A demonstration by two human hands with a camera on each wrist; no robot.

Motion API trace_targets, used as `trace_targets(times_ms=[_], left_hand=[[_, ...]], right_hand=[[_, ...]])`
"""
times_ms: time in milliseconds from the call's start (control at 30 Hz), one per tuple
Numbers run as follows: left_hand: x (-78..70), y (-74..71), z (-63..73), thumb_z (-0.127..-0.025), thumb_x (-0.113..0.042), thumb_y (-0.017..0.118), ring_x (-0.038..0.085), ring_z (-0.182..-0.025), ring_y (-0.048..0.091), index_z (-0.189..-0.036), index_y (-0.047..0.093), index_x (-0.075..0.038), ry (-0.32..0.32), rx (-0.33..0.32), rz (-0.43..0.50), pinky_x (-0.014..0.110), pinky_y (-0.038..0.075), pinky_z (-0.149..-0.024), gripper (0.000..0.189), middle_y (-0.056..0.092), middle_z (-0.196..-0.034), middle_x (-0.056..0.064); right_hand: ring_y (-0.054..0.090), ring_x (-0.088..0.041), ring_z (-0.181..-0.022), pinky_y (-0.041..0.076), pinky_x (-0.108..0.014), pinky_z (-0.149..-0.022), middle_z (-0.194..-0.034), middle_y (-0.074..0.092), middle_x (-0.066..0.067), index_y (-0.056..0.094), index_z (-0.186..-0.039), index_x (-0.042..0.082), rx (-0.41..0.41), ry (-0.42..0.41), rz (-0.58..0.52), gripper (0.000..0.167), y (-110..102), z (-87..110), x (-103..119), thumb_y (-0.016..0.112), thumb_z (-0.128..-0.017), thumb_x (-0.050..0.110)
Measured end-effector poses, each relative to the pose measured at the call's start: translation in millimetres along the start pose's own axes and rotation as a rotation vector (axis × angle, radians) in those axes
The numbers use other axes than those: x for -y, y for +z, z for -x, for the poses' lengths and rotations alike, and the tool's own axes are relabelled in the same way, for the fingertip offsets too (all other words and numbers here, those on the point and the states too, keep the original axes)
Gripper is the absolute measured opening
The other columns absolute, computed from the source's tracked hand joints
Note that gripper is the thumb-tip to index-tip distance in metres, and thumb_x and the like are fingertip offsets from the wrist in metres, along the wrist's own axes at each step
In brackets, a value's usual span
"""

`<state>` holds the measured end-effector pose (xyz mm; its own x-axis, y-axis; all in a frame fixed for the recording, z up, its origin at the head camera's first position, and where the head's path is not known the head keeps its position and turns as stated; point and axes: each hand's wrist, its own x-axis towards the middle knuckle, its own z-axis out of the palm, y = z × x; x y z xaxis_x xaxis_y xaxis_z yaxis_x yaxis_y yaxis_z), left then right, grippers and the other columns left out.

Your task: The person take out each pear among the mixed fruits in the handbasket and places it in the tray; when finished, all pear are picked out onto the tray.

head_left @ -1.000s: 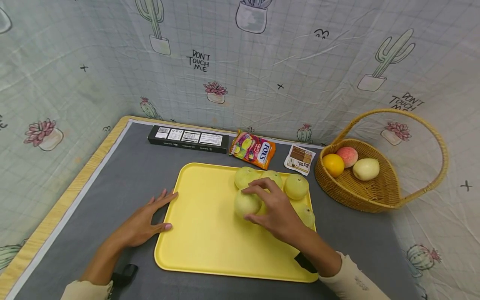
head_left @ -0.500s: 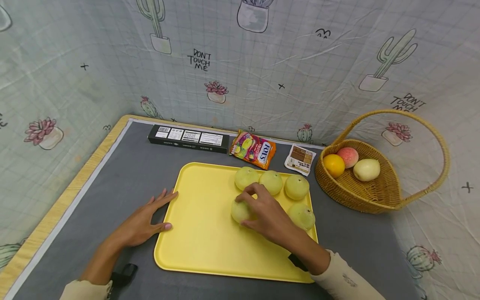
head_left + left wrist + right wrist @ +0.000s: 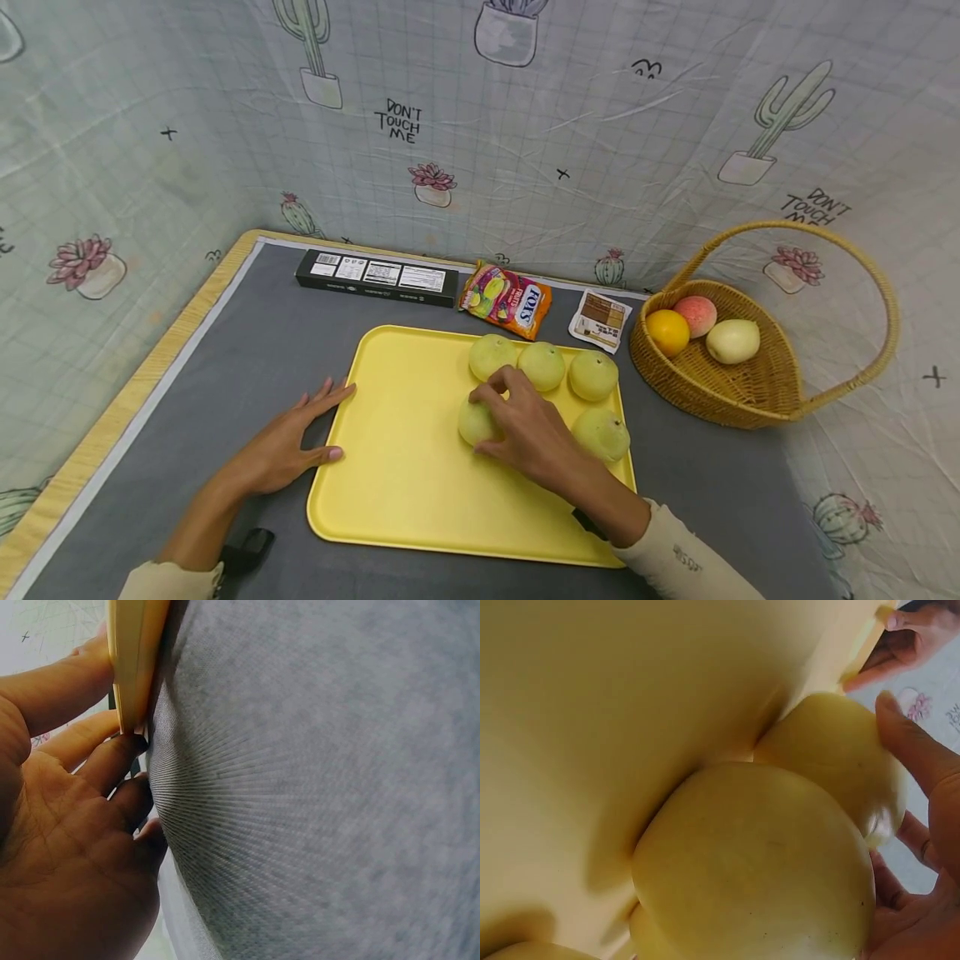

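Observation:
My right hand [image 3: 528,429] grips a round pale yellow-green fruit [image 3: 476,423] over the right half of a yellow tray [image 3: 397,500], thumb on the near side and curled fingers on the far side. In the right wrist view that fruit [image 3: 829,754] sits beside a second, larger-looking fruit [image 3: 754,859], which the hand hides from the head view. Similar fruits stand on the tray: three along the back, including one [image 3: 593,374] in the corner, and another [image 3: 602,433] at the right edge. My left hand [image 3: 281,450] touches the tray's left rim with spread, straight fingers.
Behind the tray lie a long black box [image 3: 377,278], an orange candy bag [image 3: 504,300] and a white-and-brown packet [image 3: 600,319]. A handled wicker basket [image 3: 720,404] at the right holds an orange [image 3: 667,332], a peach [image 3: 696,316] and a pale fruit [image 3: 732,342].
The right hand has shifted left and slightly toward me with its fruit. Those behind it and at the right edge show more fully. The left hand stays in place.

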<state>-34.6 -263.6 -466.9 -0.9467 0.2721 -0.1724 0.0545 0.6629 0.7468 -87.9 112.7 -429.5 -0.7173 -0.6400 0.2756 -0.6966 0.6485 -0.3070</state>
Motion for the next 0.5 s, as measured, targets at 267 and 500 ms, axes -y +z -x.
trace_targets(times_ms=[267, 500], left_hand=[[-1.2, -0.1, -0.5, -0.090, -0.028, 0.084, 0.054, -0.162, 0.011, -0.168, 0.036, -0.025, 0.000, 0.002, -0.001, 0.080, 0.013, -0.124, 0.092, 0.020, -0.177, 0.021], [-0.9, 0.0, 0.0, -0.089, -0.029, 0.085, 0.055, -0.162, 0.011, -0.168, 0.036, -0.024, 0.000, 0.001, -0.003, 0.081, 0.013, -0.123, 0.092, 0.020, -0.176, 0.022]], right_hand=[[0.055, -0.014, -0.102, 0.054, -0.026, -0.070, -0.116, 0.055, 0.000, 0.070, -0.124, 0.022, -0.013, 0.000, -0.005, 0.064, -5, 2.8, 0, 0.100, -0.071, 0.042], [0.056, -0.013, -0.102, 0.054, -0.025, -0.071, -0.115, 0.057, -0.001, 0.072, -0.124, 0.021, -0.086, -0.018, -0.004, 0.063, -17, 6.5, -4, 0.097, -0.074, 0.049]])
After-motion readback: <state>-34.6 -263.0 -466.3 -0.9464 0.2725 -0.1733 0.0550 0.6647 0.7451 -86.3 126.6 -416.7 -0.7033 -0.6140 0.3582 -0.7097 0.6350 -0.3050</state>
